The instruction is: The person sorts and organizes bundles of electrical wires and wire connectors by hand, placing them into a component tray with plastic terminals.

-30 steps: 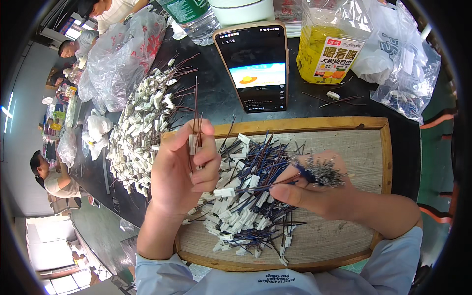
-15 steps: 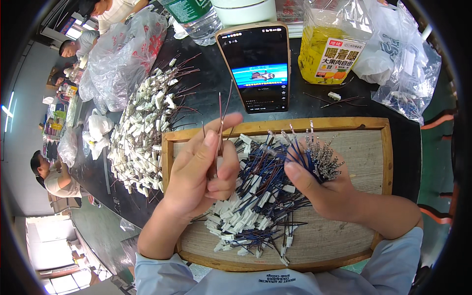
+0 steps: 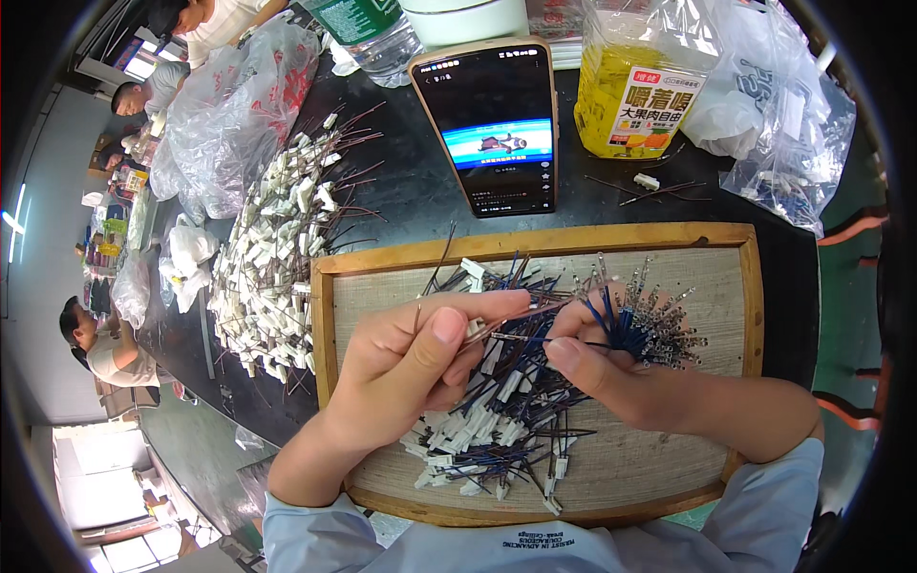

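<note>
My left hand [image 3: 387, 377] is closed, thumb against the fingers, on a small white connector [image 3: 475, 328] with thin brown wires. My right hand [image 3: 650, 392] grips a bundle of dark blue wires [image 3: 630, 329], whose silvery crimped tips fan out to the right. Between thumb and finger it pinches a single blue wire [image 3: 540, 339], its metal tip pointing left at the connector; whether the tip is inside cannot be made out. Below both hands, white connectors [image 3: 468, 425] with blue and brown wires lie heaped in a wood-framed tray [image 3: 535, 239].
Left of the tray is a large pile of white connectors [image 3: 267, 258] with brown wires. Behind it stand a propped phone [image 3: 492, 143], a water bottle [image 3: 368, 38] and a yellow drink jug [image 3: 630, 95]. Plastic bags [image 3: 234, 115] lie around. Other people [image 3: 110, 339] sit at far left.
My left hand has tipped to the right, bringing the connector towards my right hand. My right hand now holds out one blue wire from the bundle, and the two hands nearly meet.
</note>
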Demonstrator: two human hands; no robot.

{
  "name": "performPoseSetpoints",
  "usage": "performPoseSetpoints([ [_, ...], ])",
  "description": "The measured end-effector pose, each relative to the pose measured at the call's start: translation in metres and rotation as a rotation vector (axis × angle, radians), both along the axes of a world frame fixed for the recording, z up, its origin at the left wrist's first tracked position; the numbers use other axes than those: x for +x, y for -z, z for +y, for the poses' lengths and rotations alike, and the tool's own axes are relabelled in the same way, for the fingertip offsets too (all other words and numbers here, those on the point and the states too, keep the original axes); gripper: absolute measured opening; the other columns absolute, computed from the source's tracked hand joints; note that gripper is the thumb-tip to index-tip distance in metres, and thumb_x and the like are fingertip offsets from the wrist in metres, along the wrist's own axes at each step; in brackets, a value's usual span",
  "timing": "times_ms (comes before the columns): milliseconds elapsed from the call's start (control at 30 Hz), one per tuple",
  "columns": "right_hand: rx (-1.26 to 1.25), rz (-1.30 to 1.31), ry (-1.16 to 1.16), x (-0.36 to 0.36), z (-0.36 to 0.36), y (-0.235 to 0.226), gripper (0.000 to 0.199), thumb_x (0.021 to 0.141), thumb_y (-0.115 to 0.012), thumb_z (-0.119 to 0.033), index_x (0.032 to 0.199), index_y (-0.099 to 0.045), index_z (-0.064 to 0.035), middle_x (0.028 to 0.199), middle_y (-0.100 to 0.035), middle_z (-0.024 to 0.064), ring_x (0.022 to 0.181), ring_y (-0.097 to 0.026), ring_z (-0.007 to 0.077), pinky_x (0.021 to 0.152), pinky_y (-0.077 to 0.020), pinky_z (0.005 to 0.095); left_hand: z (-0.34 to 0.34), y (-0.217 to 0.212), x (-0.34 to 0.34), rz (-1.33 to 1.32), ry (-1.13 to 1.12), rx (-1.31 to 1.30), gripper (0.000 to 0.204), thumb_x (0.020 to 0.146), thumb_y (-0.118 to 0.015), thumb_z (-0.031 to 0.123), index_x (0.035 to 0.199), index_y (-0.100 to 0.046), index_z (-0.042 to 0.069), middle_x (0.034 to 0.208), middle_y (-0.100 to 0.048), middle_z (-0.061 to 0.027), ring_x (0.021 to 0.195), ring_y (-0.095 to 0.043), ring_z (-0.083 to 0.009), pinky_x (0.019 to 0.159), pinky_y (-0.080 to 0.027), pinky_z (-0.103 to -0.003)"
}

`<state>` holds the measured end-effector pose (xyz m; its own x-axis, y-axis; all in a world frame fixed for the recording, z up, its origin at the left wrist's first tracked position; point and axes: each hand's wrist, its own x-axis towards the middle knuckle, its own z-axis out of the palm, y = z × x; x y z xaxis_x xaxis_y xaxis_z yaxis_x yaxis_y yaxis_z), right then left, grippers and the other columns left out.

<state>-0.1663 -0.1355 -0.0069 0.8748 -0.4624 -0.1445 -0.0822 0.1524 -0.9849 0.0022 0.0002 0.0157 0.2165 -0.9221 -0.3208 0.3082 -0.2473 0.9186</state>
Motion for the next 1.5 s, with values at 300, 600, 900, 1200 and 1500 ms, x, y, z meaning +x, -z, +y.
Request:
performPoseSetpoints([
  [300,-0.080,-0.029,-0.036,0.002,0.002,0.007,0.008,0.079,-0.069,-0.006,0.083,-0.065,-0.0008,0.063,-0.059,0.0005,0.054,-0.050,0.0024,0.048,-0.0373,0.0193,0.003,0.002,-0.001,-0.028,0.057,-0.150,0.036,0.099,-0.042,0.019,0.130,-0.043,0.000,0.065,-0.040,0.0065,0.054,-0.032,-0.0003,0.049,-0.025,-0.015],
  [600,0.104,-0.173,0.006,0.000,0.009,0.022,0.016,0.077,-0.071,-0.003,0.091,-0.065,0.0005,0.076,-0.067,0.0047,0.067,-0.061,0.0042,0.058,-0.0464,0.0197,0.007,-0.005,-0.004,-0.409,0.205,-0.092,0.030,0.092,-0.045,0.004,0.121,-0.045,-0.005,0.069,-0.049,0.0031,0.059,-0.038,0.0002,0.055,-0.030,-0.015],
  [900,-0.175,-0.092,-0.111,0.002,-0.003,0.011,0.012,0.081,-0.070,-0.007,0.088,-0.066,0.0013,0.071,-0.064,0.0056,0.063,-0.059,0.0061,0.055,-0.0446,0.0206,0.007,-0.006,0.001,-0.631,0.031,-0.211,0.024,0.096,-0.045,0.015,0.112,-0.052,-0.002,0.068,-0.049,0.0031,0.056,-0.038,0.0003,0.051,-0.030,-0.015],
  [1200,-0.117,-0.134,0.130,0.005,0.004,0.012,0.012,0.083,-0.069,-0.009,0.089,-0.065,0.0007,0.073,-0.062,0.0018,0.065,-0.053,0.0035,0.055,-0.0417,0.0205,0.004,-0.001,0.007,-0.707,-0.035,-0.214,0.024,0.099,-0.041,0.015,0.113,-0.054,0.000,0.061,-0.047,0.0038,0.053,-0.041,-0.0006,0.049,-0.032,-0.017],
  [1500,-0.112,-0.043,-0.120,0.006,-0.001,0.012,0.014,0.081,-0.072,-0.012,0.087,-0.066,-0.0011,0.075,-0.064,0.0029,0.065,-0.053,0.0036,0.056,-0.0422,0.0217,-0.006,0.004,0.031,0.269,-0.356,-0.235,0.029,0.097,-0.035,0.031,0.092,-0.049,0.006,0.062,-0.030,0.0026,0.047,-0.024,-0.0068,0.036,-0.020,-0.020],
])
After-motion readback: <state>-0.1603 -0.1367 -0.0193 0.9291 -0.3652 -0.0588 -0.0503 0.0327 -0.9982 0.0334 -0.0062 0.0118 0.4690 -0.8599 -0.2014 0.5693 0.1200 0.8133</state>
